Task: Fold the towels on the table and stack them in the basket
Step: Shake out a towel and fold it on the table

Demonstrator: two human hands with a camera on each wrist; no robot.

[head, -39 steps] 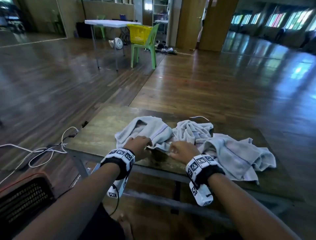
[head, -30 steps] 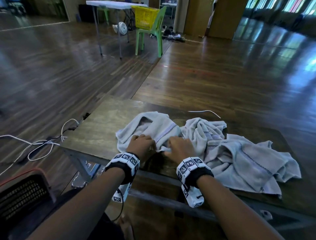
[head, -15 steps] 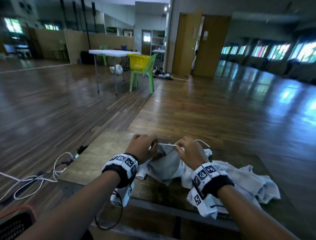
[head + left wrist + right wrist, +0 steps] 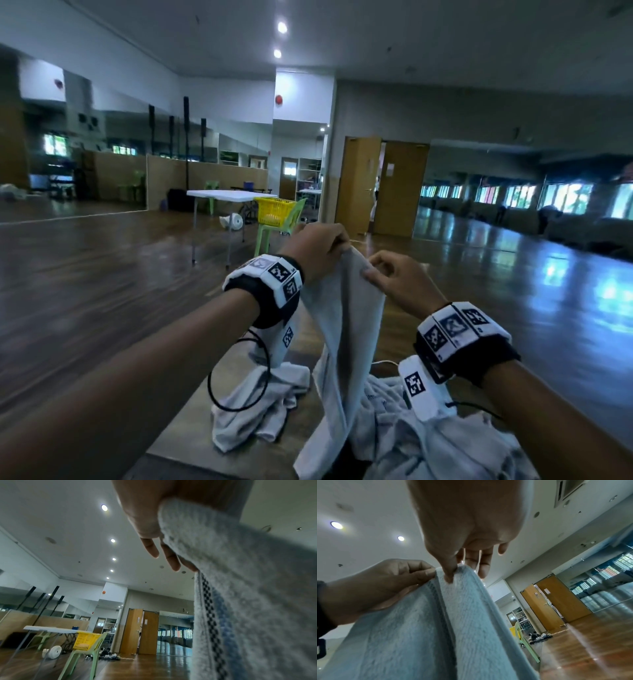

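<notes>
A pale grey towel (image 4: 344, 329) hangs in the air above the table, held by its top edge. My left hand (image 4: 317, 251) grips one upper corner, and my right hand (image 4: 394, 277) pinches the edge just beside it. In the left wrist view the towel (image 4: 248, 601) shows a dark checked stripe and covers the palm. In the right wrist view my thumb and fingers pinch the towel's (image 4: 453, 615) hem, with the left hand (image 4: 390, 580) close by. More crumpled towels (image 4: 260, 407) lie on the wooden table (image 4: 178, 435) below. No basket for stacking is in view now.
A second heap of towels (image 4: 445, 445) lies under my right forearm. Far off on the wooden floor stand a white folding table (image 4: 226, 197) and a green chair (image 4: 277, 229) carrying a yellow basket (image 4: 274, 210). Brown double doors (image 4: 383, 185) are behind.
Both hands have lifted one towel up off the table from the heap, and it now hangs from their grip. The head view has tilted up toward the room.
</notes>
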